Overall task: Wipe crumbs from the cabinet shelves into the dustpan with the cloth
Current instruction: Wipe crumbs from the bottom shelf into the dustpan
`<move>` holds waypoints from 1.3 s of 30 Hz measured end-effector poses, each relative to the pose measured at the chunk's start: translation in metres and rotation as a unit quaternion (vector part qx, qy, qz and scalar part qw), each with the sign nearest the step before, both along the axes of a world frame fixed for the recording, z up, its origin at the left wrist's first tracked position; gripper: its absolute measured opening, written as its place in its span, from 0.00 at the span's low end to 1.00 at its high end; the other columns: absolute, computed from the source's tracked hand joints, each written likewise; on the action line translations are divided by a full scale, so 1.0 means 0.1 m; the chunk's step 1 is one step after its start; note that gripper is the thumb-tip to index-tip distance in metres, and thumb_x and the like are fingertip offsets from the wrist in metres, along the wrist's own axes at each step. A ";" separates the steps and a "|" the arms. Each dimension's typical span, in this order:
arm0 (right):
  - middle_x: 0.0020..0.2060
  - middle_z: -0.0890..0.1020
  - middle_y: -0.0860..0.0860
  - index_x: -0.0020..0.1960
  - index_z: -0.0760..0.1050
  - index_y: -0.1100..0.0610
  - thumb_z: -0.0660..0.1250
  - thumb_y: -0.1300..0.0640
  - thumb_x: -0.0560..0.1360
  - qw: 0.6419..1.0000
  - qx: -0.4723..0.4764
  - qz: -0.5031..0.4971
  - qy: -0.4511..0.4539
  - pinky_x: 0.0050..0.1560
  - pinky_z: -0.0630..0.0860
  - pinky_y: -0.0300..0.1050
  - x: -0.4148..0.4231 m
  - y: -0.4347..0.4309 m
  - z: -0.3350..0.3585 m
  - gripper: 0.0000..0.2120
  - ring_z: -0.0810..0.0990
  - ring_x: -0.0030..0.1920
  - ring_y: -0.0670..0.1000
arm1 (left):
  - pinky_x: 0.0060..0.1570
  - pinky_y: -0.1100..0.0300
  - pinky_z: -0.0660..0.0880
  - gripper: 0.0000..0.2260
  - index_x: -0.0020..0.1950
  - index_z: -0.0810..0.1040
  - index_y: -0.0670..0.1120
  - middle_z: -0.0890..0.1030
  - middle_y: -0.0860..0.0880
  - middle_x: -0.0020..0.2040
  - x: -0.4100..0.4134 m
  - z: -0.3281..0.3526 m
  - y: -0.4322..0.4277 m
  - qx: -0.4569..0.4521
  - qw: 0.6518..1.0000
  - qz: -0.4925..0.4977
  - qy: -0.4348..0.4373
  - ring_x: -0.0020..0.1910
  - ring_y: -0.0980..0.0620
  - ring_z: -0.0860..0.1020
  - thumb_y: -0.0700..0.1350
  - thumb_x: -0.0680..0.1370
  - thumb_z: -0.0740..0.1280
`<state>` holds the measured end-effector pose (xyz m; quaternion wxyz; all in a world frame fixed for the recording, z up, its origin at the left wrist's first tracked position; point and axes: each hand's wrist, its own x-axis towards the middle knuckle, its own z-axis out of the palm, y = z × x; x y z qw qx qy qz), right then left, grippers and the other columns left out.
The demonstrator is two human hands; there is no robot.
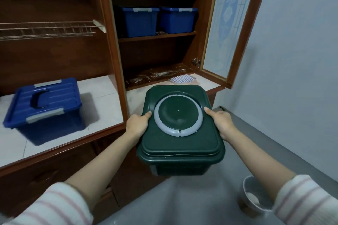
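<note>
Pale scattered crumbs (155,75) are seen strewn over the dark wooden bottom shelf (161,79) of the open brown wooden cabinet (108,23), towards twelve o'clock in the view. A folded white cloth with blue stripes (182,79) is laid at the front edge of that shelf, at three o'clock of the crumbs. At six o'clock of the cloth, a dark green rectangular plastic box (181,144), lidded and topped with a flat grey ring handle, is held before the cabinet. Its nine o'clock side is gripped by the left hand (137,124) and its three o'clock side by the right hand (221,124). Each thumb is laid on the lid, while the fingers are hidden under the rim. On the shelf above, at twelve o'clock of the crumbs, two blue plastic tubs (140,22) are set side by side. A glazed cabinet door with a blue pattern (228,23) is swung open at two o'clock. A blue lidded plastic crate (43,109) is placed on the pale tiled surface (108,100) at nine o'clock of the green box, under a wire rack (47,29). A white bowl (254,195) is seen low at five o'clock.
</note>
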<state>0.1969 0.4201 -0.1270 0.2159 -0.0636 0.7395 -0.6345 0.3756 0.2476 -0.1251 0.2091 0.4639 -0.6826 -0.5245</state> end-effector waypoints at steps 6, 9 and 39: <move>0.38 0.79 0.60 0.29 0.66 0.58 0.74 0.50 0.70 0.999 0.008 0.036 -0.025 0.53 0.78 0.58 0.57 0.08 -0.15 0.20 0.80 0.43 0.60 | 0.45 0.53 0.75 0.18 0.35 0.76 0.40 0.81 0.39 0.45 0.67 -0.07 0.19 0.005 0.999 0.027 -0.018 0.45 0.41 0.79 0.53 0.77 0.64; 0.36 0.78 0.59 0.29 0.65 0.57 0.73 0.50 0.70 0.998 0.009 0.049 -0.027 0.52 0.78 0.57 0.77 0.02 -0.18 0.21 0.79 0.41 0.59 | 0.45 0.53 0.74 0.18 0.36 0.76 0.40 0.81 0.39 0.46 0.92 -0.04 0.18 0.001 0.999 0.041 -0.033 0.46 0.41 0.79 0.54 0.77 0.64; 0.47 0.79 0.58 0.52 0.71 0.64 0.73 0.55 0.71 0.961 -0.101 0.258 -0.005 0.54 0.78 0.52 1.97 -2.18 1.31 0.17 0.81 0.48 0.57 | 0.27 0.61 0.68 0.19 0.62 0.69 0.35 0.74 0.46 0.38 2.56 1.62 -1.03 -0.066 0.964 0.241 0.088 0.32 0.51 0.74 0.47 0.77 0.64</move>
